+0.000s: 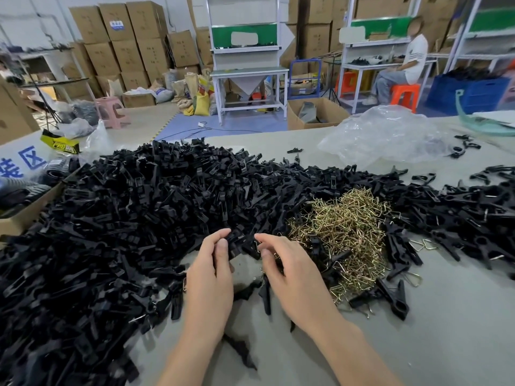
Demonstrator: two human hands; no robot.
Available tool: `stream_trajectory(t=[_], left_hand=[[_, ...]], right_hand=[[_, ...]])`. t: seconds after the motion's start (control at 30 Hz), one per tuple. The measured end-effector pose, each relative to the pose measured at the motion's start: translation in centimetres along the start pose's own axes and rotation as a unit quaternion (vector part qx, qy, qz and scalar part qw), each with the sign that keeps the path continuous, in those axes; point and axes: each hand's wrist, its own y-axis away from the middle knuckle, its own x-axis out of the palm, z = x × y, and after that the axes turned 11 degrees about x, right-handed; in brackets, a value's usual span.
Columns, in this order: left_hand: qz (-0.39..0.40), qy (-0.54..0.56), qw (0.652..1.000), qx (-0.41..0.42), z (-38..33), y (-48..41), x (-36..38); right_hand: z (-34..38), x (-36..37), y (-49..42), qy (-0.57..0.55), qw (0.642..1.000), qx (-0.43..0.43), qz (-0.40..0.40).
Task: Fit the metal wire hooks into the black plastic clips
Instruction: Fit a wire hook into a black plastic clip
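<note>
A: Containers?
B: Cardboard box (28, 213) at the table's (418, 344) left edge holds dark ribbed items and is cut off by the frame. Blue crate (468, 93) on the far floor, heaped with black parts.
A: Hands?
B: Left hand (211, 271) pinches one black clip (235, 240) at the clip pile's (139, 218) near edge. Right hand (289, 274) has its fingers curled just beside it; can't tell if it holds anything. Wire hook pile (348, 232) lies right of the hands, with a crumpled plastic bag (384, 135) behind.

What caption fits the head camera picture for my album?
Left hand pinches a black clip, right hand close by, beside a heap of wire hooks.
</note>
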Motion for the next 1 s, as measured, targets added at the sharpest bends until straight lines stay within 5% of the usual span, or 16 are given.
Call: stream_trajectory(t=[0.43, 0.8, 1.0], left_hand=[[0.038, 0.106, 0.993, -0.027, -0.5, -0.2, 1.1], [-0.127, 0.051, 0.987, -0.085, 0.7, -0.8, 1.1], [-0.115, 0.034, 0.992, -0.046, -0.8, -0.3, 0.8]], right_hand=[[0.1, -0.9, -0.9, -0.194, 0.973, 0.114, 0.046], [0.2, -1.7, -1.5, -0.328, 0.932, 0.152, 0.01], [0.6, -1.8, -1.5, -0.343, 0.924, 0.17, 0.011]])
